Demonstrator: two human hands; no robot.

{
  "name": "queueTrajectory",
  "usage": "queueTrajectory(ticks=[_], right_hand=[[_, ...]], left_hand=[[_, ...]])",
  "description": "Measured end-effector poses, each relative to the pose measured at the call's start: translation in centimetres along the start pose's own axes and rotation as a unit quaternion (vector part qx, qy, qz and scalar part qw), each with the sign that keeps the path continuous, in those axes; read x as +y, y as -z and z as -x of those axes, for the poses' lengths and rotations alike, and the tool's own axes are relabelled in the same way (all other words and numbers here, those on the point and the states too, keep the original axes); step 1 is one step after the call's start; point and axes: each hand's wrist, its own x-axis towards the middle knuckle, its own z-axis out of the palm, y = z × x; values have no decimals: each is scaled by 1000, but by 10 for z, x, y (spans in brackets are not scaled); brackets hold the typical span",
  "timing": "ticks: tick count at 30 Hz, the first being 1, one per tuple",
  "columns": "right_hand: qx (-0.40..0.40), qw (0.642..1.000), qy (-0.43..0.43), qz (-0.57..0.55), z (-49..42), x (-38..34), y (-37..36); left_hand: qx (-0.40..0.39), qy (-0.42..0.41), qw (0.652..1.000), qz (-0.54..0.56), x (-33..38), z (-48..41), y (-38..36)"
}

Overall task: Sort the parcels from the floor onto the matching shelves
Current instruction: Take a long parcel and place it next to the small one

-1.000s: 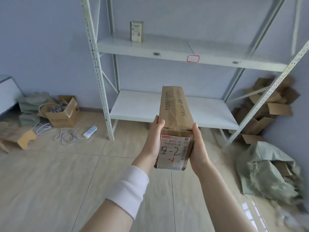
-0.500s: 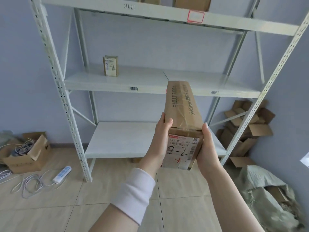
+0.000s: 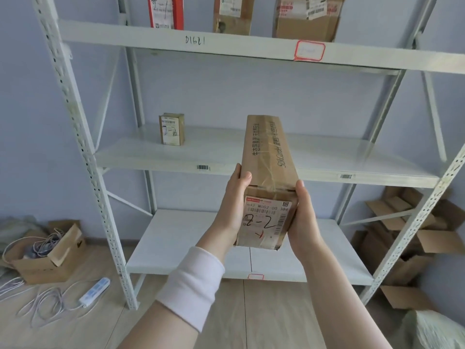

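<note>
Parcel (image 3: 270, 159), long brown carton with "2-2" handwritten on its near end label, held in mid-air before the rack (image 3: 81, 137), far end raised level with the middle shelf (image 3: 352, 157); left hand (image 3: 232, 205) and right hand (image 3: 305, 222) grip the near end from either side, thumbs on the upper edges, other fingers hidden behind it. Step in hand looks like carrying to the shelf: small box (image 3: 171, 129) also marked "2-2" stands at that shelf's left, so this is likely the matching level. Next move calls for sliding the parcel forward over the shelf lip, right of the small box, then letting go.
</note>
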Motion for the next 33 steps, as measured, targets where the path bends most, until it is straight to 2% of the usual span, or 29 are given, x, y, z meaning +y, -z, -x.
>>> queueTrajectory(ticks=[16,19,25,28,33], right_hand=[[-23,999,-18,19,-231,58,-87],[-23,999,-36,13,-262,74,-95],[-25,998,-52,22,-319,96,-96],[-34,998,-50,27,-349,101,-94],[-52,997,-39,43,-399,109,-88]], left_hand=[[45,35,998,12,-15,-205,156],[26,58,997,32,-23,-232,179],[36,65,997,35,-42,-280,205],[47,93,994,23,-46,-307,213],[74,81,994,-2,-50,-345,220]])
